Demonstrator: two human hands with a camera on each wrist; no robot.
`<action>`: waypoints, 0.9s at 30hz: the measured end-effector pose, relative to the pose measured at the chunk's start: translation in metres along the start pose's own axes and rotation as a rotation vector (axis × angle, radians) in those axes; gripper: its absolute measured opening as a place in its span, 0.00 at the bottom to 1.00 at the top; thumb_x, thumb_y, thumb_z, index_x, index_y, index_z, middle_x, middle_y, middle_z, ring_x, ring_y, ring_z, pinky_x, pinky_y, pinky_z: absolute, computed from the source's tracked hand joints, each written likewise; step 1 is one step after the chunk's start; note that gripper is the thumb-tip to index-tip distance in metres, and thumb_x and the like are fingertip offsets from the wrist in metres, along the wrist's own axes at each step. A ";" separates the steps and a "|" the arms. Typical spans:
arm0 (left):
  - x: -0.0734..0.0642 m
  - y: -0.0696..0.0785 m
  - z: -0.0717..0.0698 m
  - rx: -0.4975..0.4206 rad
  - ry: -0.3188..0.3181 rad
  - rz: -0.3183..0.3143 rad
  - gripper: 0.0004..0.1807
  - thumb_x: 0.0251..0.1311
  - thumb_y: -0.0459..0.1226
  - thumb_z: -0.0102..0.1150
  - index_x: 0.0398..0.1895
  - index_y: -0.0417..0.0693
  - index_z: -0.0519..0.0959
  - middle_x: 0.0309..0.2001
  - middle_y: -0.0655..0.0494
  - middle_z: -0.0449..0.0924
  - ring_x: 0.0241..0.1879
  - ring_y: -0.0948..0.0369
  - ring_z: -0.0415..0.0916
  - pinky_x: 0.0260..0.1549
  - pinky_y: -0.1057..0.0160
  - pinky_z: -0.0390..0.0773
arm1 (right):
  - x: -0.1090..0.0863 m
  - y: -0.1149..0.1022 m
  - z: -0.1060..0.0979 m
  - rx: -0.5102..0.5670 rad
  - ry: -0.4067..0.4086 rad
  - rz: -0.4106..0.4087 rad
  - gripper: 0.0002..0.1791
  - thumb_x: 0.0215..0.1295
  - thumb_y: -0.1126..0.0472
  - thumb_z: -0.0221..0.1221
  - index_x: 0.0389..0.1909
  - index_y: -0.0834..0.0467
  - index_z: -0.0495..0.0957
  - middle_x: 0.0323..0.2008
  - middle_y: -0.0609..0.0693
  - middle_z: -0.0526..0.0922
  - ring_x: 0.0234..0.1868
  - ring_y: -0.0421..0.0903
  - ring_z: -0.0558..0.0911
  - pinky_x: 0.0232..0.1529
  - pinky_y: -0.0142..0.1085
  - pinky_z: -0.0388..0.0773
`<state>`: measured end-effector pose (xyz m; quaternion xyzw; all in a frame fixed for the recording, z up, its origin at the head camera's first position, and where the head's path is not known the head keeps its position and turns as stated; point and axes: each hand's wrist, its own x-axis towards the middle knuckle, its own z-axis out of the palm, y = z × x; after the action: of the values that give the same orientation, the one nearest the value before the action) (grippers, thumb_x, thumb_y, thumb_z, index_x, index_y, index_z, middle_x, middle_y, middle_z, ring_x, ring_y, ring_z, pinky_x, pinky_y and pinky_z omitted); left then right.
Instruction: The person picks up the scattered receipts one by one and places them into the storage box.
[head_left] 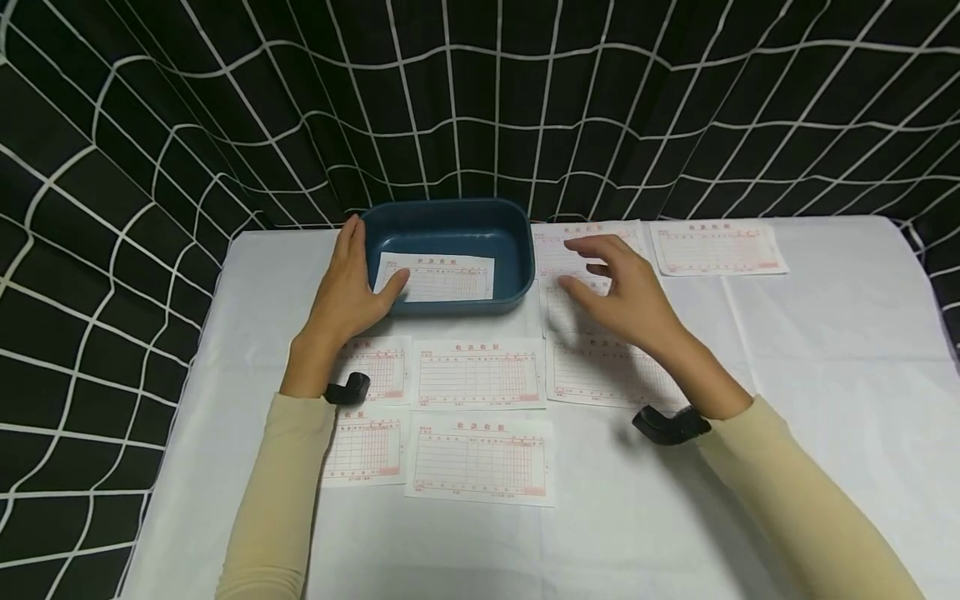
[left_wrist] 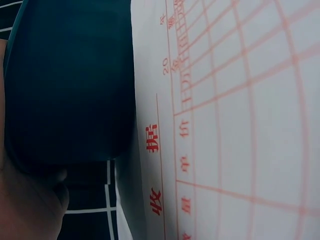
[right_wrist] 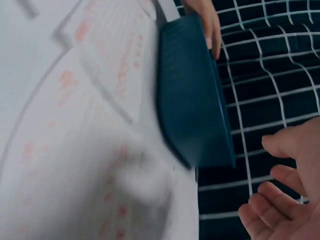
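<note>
A dark blue plastic bin (head_left: 480,307) stands at the back of the table, with one printed receipt (head_left: 444,283) lying in it. My left hand (head_left: 337,300) grips the bin at its left end, thumb over the near rim and fingers along the outside. In the left wrist view, curled fingertips (left_wrist: 61,192) show beside the bin's outer wall (left_wrist: 75,90). My right hand (head_left: 630,292) hovers to the right of the bin, fingers loosely bent and holding nothing. Beneath it lie overlapping receipts (head_left: 615,375), partly hidden by the hand and its shadow.
In front of the bin, several more receipts lie in two rows, among them a middle receipt (head_left: 480,375) and a lower receipt (head_left: 480,462). Another receipt (head_left: 720,250) is at the back right. A black curtain (head_left: 495,100) with white grid lines hangs behind the white-covered table (head_left: 840,400).
</note>
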<state>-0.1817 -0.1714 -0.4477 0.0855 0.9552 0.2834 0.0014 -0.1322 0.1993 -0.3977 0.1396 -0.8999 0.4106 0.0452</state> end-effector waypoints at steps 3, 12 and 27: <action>0.000 -0.001 0.000 -0.002 0.002 -0.003 0.57 0.70 0.60 0.57 0.87 0.38 0.41 0.88 0.44 0.37 0.88 0.47 0.42 0.83 0.41 0.56 | -0.017 0.007 -0.008 -0.041 -0.004 -0.026 0.25 0.70 0.64 0.67 0.66 0.63 0.78 0.64 0.62 0.80 0.66 0.62 0.80 0.66 0.58 0.79; -0.001 -0.002 0.000 -0.008 0.008 -0.008 0.57 0.69 0.60 0.58 0.87 0.38 0.43 0.88 0.45 0.38 0.88 0.47 0.42 0.83 0.41 0.55 | -0.060 0.022 -0.024 -0.123 0.049 -0.043 0.24 0.65 0.65 0.71 0.63 0.60 0.80 0.60 0.59 0.83 0.58 0.61 0.82 0.58 0.50 0.74; 0.001 -0.001 0.001 -0.020 0.020 0.012 0.56 0.70 0.59 0.58 0.86 0.38 0.43 0.88 0.44 0.40 0.87 0.46 0.45 0.81 0.40 0.59 | -0.109 0.052 -0.024 -0.199 0.020 -0.008 0.28 0.61 0.65 0.74 0.63 0.61 0.79 0.60 0.59 0.82 0.64 0.60 0.79 0.66 0.42 0.70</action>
<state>-0.1827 -0.1714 -0.4491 0.0882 0.9517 0.2939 -0.0091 -0.0433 0.2730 -0.4405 0.1338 -0.9352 0.3205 0.0695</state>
